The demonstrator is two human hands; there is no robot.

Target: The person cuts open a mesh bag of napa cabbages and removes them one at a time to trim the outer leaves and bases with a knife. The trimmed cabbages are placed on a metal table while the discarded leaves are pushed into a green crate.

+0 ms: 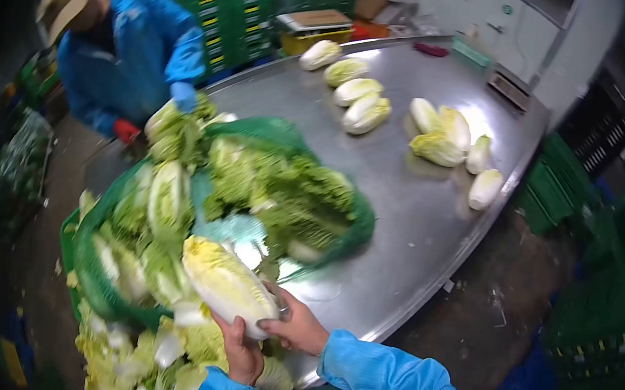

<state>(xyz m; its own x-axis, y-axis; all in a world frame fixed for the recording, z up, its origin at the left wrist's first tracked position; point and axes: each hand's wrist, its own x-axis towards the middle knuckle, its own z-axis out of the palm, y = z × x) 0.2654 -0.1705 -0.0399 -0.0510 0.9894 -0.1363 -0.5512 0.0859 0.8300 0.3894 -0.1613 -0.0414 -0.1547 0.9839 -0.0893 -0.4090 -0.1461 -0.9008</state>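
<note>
Blue sleeves point(399, 376) filled the foreground at the near end of a steel worktop point(405, 207). At far left, a co-worker point(124, 36) in a peaked cap leaned in, gloved hands at a leafy cabbage point(171, 133) by the worktop's left edge. Loose leaves point(136, 365) lay heaped at the near left corner, below green mesh bags point(86, 268) packed with heads. Above the near end, a pale napa cabbage point(226, 282) was held at a tilt, yellow tip up and to the left. The left hand point(242, 355) cupped its white base, thumb along the side; the right hand point(301, 326) gripped the same end, a greyish shape by its fingers too blurred to identify. The two-handed hold looked sound: good handling called for firm support at the heavy base, light pressure on tender leaves and clearance from the snag-prone mesh. At right, four cabbages point(366, 114) lined the left edge's far stretch; others point(485, 189) sat near the right edge.
</note>
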